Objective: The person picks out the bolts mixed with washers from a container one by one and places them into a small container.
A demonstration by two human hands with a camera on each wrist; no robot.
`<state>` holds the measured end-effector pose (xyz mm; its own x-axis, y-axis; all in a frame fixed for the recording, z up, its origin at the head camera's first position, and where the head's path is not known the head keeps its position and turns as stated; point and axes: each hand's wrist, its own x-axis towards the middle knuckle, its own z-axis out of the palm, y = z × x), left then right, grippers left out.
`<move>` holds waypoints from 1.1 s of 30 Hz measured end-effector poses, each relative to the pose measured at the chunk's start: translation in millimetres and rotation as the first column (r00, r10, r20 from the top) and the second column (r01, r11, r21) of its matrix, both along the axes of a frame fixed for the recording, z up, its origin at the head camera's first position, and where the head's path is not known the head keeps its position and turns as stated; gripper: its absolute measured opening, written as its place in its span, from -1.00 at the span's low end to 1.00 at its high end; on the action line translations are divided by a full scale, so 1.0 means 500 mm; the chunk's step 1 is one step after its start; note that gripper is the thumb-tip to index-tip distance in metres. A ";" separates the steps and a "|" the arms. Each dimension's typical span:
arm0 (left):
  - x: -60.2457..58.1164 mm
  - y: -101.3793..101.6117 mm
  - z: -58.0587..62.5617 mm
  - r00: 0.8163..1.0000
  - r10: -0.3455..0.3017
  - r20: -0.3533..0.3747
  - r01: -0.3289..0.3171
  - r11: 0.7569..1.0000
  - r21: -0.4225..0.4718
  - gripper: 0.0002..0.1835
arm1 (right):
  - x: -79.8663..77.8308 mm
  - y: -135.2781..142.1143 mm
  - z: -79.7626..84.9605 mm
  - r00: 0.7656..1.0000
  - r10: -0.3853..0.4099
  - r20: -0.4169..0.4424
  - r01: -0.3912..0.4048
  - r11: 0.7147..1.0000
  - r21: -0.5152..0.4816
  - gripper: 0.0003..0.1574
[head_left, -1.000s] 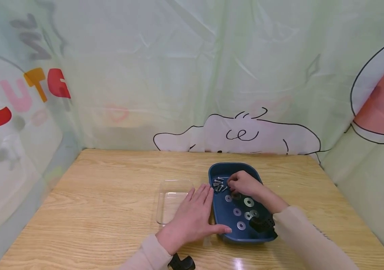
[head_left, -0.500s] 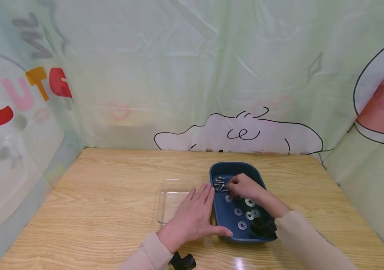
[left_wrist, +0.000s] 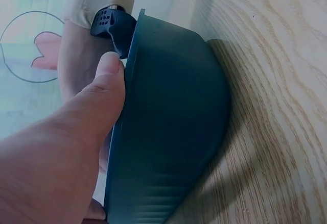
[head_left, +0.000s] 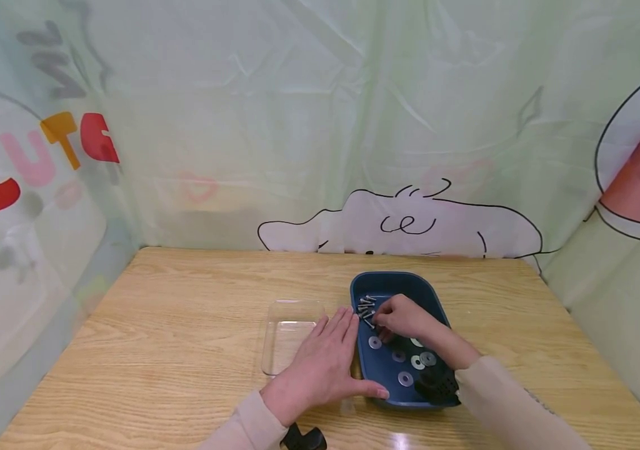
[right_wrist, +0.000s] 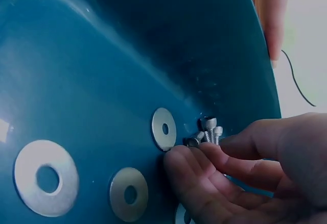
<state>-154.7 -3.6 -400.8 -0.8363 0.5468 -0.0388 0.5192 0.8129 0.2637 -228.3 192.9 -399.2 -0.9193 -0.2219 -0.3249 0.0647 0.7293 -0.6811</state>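
Observation:
A blue plastic bin [head_left: 400,401] holds a cluster of metal socket-head screws [head_left: 365,302] at its far left and several flat washers [right_wrist: 47,178]. My left hand [head_left: 322,362] rests against the bin's left side, fingers straight, with its thumb [left_wrist: 108,78] at the near rim. My right hand [head_left: 404,317] reaches down into the bin with curled fingers. In the right wrist view its thumb and fingertips are right at the screws, and one washer [right_wrist: 164,129] lies just beyond them. I cannot tell whether a screw is pinched between them.
A clear plastic container [head_left: 289,337] stands left of the bin, partly behind my left hand. Both stand on a wooden table [head_left: 185,350]. A printed curtain [head_left: 241,125] hangs behind and at both sides. A black wrist device [head_left: 435,382] hangs over the bin's near right part.
My right hand has shifted slightly nearer and down among the screws. One screw by its fingertips now lies at another angle, and the washer beside them has moved slightly. My left hand stays put.

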 end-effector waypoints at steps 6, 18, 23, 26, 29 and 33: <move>0.001 -0.001 0.001 1.000 -0.003 -0.002 0.003 1.000 0.006 0.30 | 0.004 -0.006 0.005 0.997 0.022 -0.073 -0.016 0.997 0.078 -0.75; 0.001 -0.004 0.002 1.000 -0.006 -0.004 0.006 1.000 0.001 0.31 | 0.009 -0.011 0.003 0.999 0.022 -0.027 -0.024 0.998 -0.062 -0.71; 0.001 -0.003 0.002 1.000 -0.008 -0.002 0.008 1.000 0.004 0.31 | 0.004 -0.015 -0.004 0.998 -0.011 0.061 0.023 0.980 -0.196 -0.66; 0.002 -0.002 0.002 1.000 -0.008 -0.001 0.008 1.000 0.006 0.31 | 0.002 -0.015 -0.007 0.996 -0.005 0.094 0.028 0.969 -0.244 -0.63; 0.003 -0.001 0.003 1.000 -0.010 -0.005 0.010 1.000 0.004 0.31 | 0.001 -0.016 -0.008 0.994 -0.003 0.113 0.033 0.963 -0.268 -0.62; 0.004 -0.001 0.004 1.000 -0.015 -0.012 0.015 1.000 0.007 0.31 | 0.003 -0.019 -0.008 0.991 -0.014 0.134 0.053 0.955 -0.291 -0.61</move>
